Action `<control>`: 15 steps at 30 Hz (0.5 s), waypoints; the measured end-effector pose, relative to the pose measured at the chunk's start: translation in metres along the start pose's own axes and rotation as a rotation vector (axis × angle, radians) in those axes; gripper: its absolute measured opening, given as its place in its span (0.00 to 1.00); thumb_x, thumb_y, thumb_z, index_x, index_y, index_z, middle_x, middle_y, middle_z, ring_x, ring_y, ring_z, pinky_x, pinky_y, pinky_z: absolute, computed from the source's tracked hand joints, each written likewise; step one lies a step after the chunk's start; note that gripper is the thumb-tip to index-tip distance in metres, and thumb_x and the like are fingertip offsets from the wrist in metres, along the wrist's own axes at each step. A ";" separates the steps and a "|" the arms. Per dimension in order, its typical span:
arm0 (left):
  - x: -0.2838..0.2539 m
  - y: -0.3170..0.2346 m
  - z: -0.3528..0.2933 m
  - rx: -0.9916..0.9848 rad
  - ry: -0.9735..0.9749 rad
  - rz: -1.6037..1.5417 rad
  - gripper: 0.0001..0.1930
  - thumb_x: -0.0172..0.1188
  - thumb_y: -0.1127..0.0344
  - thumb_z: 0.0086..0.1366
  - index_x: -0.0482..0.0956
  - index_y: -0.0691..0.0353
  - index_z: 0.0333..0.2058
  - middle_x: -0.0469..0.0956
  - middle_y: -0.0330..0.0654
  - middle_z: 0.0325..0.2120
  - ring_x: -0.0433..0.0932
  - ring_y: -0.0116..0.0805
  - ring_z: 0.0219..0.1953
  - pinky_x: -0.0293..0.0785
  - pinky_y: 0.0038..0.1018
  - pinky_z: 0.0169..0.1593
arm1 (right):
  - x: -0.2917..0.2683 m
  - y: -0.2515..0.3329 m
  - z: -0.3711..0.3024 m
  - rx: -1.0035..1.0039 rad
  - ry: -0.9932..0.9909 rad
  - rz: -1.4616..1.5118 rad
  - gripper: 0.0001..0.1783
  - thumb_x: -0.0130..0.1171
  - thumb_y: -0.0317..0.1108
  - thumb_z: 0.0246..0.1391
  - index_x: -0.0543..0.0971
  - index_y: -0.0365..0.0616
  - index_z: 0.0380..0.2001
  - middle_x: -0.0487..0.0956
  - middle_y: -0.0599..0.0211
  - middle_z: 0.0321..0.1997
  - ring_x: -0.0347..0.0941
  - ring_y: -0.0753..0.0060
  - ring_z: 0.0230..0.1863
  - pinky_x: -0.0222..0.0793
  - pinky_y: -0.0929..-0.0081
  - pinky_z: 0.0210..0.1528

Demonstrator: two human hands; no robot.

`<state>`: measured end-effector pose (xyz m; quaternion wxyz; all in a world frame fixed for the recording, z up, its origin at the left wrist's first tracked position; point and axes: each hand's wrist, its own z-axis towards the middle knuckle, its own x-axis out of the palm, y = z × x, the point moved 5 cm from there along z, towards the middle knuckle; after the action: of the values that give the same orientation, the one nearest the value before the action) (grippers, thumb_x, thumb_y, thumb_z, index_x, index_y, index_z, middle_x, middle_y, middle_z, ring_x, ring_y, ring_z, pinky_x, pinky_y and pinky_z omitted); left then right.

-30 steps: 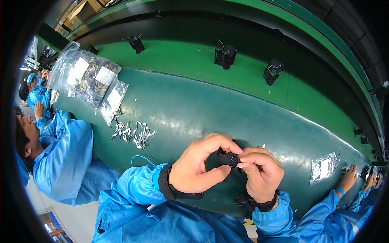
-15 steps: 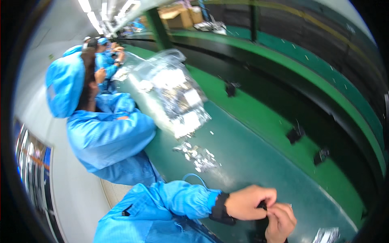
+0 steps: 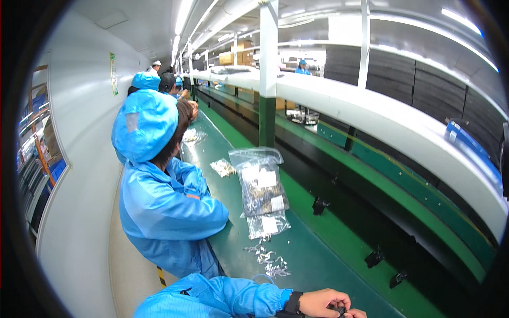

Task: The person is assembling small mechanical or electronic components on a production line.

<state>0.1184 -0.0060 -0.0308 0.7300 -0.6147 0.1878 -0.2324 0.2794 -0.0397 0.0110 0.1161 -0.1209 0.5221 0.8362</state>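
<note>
At the lower edge my left hand (image 3: 321, 303) is closed, with its fingers curled round a small black part (image 3: 339, 310). Only the upper part of my right hand (image 3: 356, 314) shows; its fingers meet the left ones at this same part. The piece is mostly covered by fingers, so its exact kind cannot be made out. A dark band circles my left wrist, below a blue sleeve. Small white and silvery strips (image 3: 270, 261) lie scattered on the green bench (image 3: 313, 267), ahead and to the left of my hands.
Clear zip bags (image 3: 262, 191) of small parts lie farther up the bench. A co-worker in blue (image 3: 164, 212) sits to the left, arms folded on the bench edge. Right of the bench, a dark conveyor (image 3: 344, 212) runs alongside, with several black parts (image 3: 374, 258) along its green border.
The view has swung upward, so my hands now sit lower in the picture, partly cut off. Both still hold the small black part. The co-worker's arms stay folded.
</note>
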 end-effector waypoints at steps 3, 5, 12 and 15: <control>-0.002 -0.016 0.001 0.060 0.056 -0.044 0.14 0.64 0.72 0.69 0.77 0.67 0.51 0.84 0.43 0.39 0.82 0.30 0.40 0.80 0.28 0.45 | -0.003 -0.004 -0.001 0.020 -0.021 0.049 0.02 0.63 0.23 0.60 0.81 0.35 0.35 0.82 0.63 0.35 0.75 0.73 0.32 0.72 0.75 0.38; -0.004 -0.015 0.003 0.047 0.078 -0.068 0.15 0.65 0.72 0.68 0.77 0.67 0.52 0.84 0.43 0.40 0.82 0.30 0.41 0.80 0.29 0.46 | -0.004 -0.012 -0.001 0.180 -0.002 0.137 0.03 0.62 0.24 0.61 0.82 0.36 0.37 0.82 0.66 0.34 0.75 0.76 0.34 0.72 0.76 0.38; -0.013 -0.003 0.012 -0.010 0.132 -0.100 0.19 0.67 0.76 0.66 0.76 0.66 0.55 0.84 0.44 0.43 0.82 0.30 0.44 0.80 0.27 0.48 | -0.005 -0.011 0.008 0.243 0.007 0.185 0.06 0.61 0.27 0.64 0.83 0.36 0.38 0.84 0.66 0.34 0.77 0.75 0.36 0.74 0.74 0.41; -0.022 0.018 0.015 -0.067 0.108 -0.148 0.20 0.69 0.75 0.64 0.76 0.64 0.54 0.84 0.44 0.43 0.82 0.29 0.44 0.80 0.25 0.46 | 0.000 -0.017 0.013 0.278 0.012 0.116 0.08 0.60 0.29 0.66 0.83 0.36 0.40 0.84 0.64 0.38 0.78 0.72 0.37 0.75 0.73 0.43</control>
<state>0.1107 0.0206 -0.0466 0.6788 -0.6374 0.1885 -0.3120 0.2839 -0.0206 0.0027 0.0801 -0.0783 0.6398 0.7604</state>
